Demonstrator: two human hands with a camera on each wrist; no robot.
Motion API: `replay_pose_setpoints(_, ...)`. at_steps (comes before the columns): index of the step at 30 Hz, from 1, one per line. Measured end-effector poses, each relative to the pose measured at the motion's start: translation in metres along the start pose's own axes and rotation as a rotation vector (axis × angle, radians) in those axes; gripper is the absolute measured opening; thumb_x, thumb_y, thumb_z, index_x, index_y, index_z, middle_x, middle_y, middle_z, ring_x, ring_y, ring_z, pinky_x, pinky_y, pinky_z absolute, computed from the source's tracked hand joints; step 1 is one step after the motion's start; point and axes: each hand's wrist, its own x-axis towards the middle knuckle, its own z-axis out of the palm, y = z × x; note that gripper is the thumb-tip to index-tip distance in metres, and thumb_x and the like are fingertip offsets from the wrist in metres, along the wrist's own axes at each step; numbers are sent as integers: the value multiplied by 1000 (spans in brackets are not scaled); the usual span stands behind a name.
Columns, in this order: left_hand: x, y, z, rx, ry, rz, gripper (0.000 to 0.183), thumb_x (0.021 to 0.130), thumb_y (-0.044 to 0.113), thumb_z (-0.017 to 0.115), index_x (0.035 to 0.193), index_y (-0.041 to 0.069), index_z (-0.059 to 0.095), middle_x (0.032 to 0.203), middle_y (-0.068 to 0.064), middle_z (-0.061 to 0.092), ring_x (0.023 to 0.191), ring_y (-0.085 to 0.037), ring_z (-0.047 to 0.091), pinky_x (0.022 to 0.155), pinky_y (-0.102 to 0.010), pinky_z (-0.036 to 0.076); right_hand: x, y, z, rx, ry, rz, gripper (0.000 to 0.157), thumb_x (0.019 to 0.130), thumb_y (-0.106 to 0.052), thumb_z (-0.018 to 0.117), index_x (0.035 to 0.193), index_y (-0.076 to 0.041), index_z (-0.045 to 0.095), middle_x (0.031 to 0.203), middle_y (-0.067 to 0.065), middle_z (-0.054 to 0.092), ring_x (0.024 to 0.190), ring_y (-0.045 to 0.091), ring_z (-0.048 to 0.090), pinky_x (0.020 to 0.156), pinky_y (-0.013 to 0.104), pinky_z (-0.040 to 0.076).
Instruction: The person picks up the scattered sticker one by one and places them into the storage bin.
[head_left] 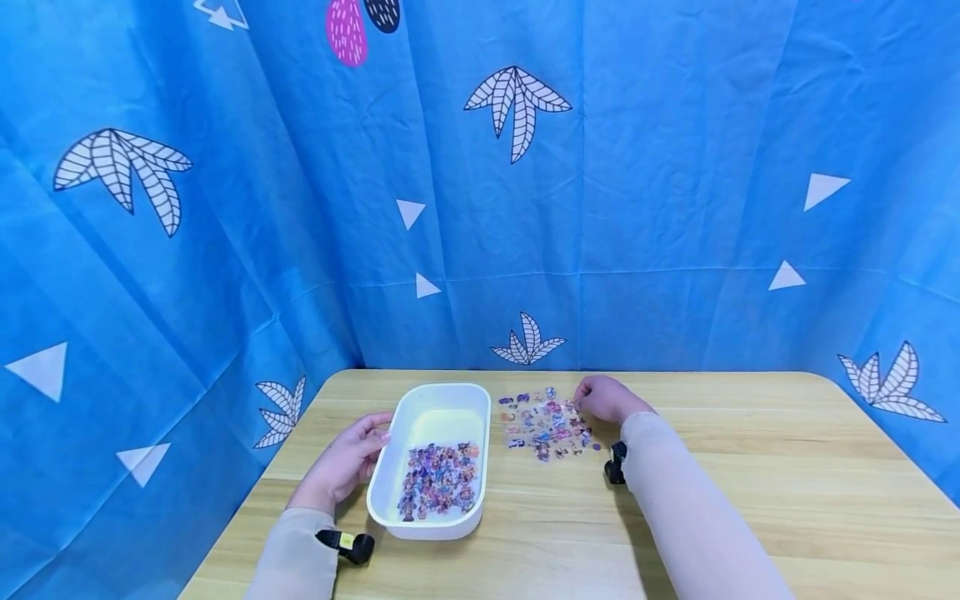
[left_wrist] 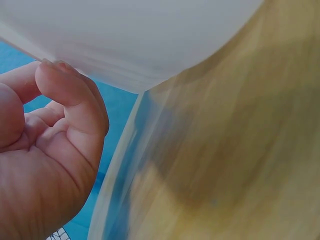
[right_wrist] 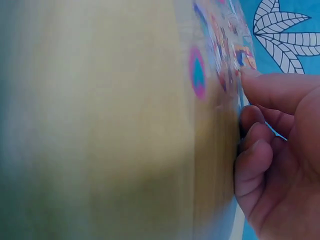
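A white plastic tub stands on the left part of the table, with a heap of small colourful stickers inside. My left hand holds the tub's left rim, thumb over the edge and fingers against the outer wall. To the tub's right lies a glossy clear sheet of printed stickers. At its upper right edge is my right hand. Seen from the right wrist, thumb and index finger pinch the sheet's edge, the other fingers curled below. One pink-and-teal oval sticker shows beside them.
Wood-grain table extends to the right and in front. A blue patterned curtain hangs behind and on both sides. Black wrist cameras are strapped over both sleeves.
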Motion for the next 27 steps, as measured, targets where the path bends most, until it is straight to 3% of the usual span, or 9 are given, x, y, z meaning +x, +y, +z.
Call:
replay_pose_setpoints(6,1,3,1,-6,10,3,51,104,15,57,150,0,39,111,-13,62,89,-19,65,72,-30,58,-3,1,-4,39,32,3,13,104,-19,54,98,-9,59,91,8,58,76,23,53,66,37,45)
replay_pose_setpoints(16,3,-2,1,-18,-8,5,53,103,14,58,150,0,38,112,-14,61,92,-20,66,75,-31,58,-11,6,-9,66,27,44,16,105,-14,42,92,-6,47,77,7,48,61,20,43,59,36,41)
replay_pose_setpoints(21,3,-2,1,-6,-3,13,52,104,17,58,149,1,40,113,-14,61,93,-21,65,75,-31,58,-19,10,-15,81,56,59,8,103,-9,49,105,-2,51,88,11,53,68,22,48,64,36,44)
replay_pose_setpoints(25,1,-1,1,3,12,-3,50,104,15,56,150,2,40,113,-16,60,93,-21,64,74,-31,58,-26,10,-19,104,65,66,24,98,-6,56,121,3,56,98,12,58,72,20,51,67,34,47)
replay_pose_setpoints(27,0,-1,1,2,20,-4,50,104,14,56,150,2,40,113,-16,60,93,-22,64,75,-32,58,-30,9,-22,92,72,60,22,97,-7,57,117,2,60,92,9,59,67,18,49,65,34,47)
